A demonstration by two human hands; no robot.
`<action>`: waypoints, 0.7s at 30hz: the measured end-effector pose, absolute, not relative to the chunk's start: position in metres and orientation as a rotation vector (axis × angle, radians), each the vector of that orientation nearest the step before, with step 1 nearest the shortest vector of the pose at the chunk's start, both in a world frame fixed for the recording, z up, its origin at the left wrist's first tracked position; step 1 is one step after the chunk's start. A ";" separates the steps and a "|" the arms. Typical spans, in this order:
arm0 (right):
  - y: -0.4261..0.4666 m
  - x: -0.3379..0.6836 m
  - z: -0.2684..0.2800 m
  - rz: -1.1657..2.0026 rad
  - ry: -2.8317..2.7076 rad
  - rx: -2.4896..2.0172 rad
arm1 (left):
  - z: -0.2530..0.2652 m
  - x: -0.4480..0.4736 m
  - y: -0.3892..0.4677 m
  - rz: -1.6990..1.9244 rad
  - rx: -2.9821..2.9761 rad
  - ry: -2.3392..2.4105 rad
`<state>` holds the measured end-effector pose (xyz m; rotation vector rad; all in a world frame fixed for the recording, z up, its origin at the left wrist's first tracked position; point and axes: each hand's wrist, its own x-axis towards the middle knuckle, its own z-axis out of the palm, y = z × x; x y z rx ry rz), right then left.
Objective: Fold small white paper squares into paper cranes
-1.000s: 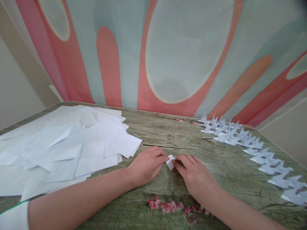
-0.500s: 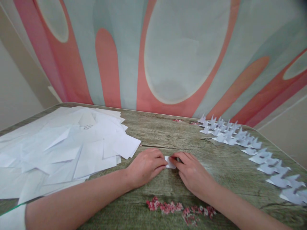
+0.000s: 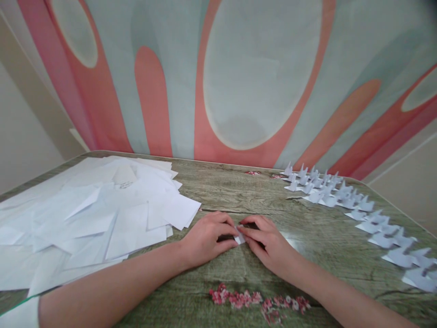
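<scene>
Between my hands lies a small piece of folded white paper [image 3: 240,238], low on the wood-grain table [image 3: 218,189]. From the left, my left hand [image 3: 208,239] pinches its edge with thumb and fingers. My right hand [image 3: 266,239] presses fingertips on the paper's upper and right side, with the thumb tucked below. The fingers hide part of the paper, so its exact fold cannot be made out.
A loose heap of white paper sheets [image 3: 136,218] spreads over the table's left side. Along the right side stand rows of several folded white paper cranes [image 3: 348,198]. A pink flower print [image 3: 242,298] marks the table near me. A patterned wall [image 3: 180,91] rises behind.
My fingers have closed in around the small paper, and less of it shows. The paper has turned a little; my right fingertips have shifted left over it.
</scene>
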<state>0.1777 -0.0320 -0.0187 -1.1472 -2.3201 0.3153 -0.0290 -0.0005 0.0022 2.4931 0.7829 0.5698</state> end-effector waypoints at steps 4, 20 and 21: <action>-0.032 0.177 -0.016 0.328 -2.304 -1.158 | 0.002 -0.029 0.000 0.566 2.482 0.797; -0.023 0.184 -0.008 0.507 -2.257 -1.114 | 0.000 -0.028 -0.006 0.559 2.656 0.830; -0.022 0.184 -0.009 0.481 -2.295 -1.100 | 0.000 -0.027 -0.007 0.563 2.658 0.828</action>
